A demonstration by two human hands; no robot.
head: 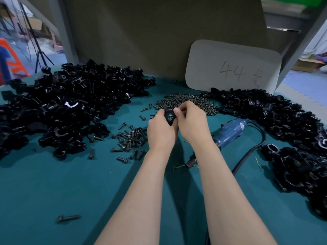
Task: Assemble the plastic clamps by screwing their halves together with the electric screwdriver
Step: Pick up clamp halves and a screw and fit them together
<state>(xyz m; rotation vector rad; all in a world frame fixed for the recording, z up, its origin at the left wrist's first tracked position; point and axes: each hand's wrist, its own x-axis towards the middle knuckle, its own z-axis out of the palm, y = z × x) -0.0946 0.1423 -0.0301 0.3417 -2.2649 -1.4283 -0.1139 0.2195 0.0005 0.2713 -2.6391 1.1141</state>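
Note:
Over the middle of the teal table, my left hand (161, 129) and my right hand (192, 121) hold one black plastic clamp (169, 116) between them, fingers curled round its sides. The clamp's round opening faces me. The blue electric screwdriver (230, 132) lies on the table just right of my right wrist, its bit end (191, 162) pointing toward me, untouched. Loose dark bolts (130, 138) lie scattered left of my left hand, and a denser heap of small screws (187, 101) sits just behind my fingers.
A big pile of black clamp halves (70, 103) fills the left side. Another black pile (283, 124) runs down the right side. The screwdriver's black cord (251, 151) loops at right. A white card marked 44 (233, 68) leans on the cardboard backboard. One bolt (68, 218) lies near the front.

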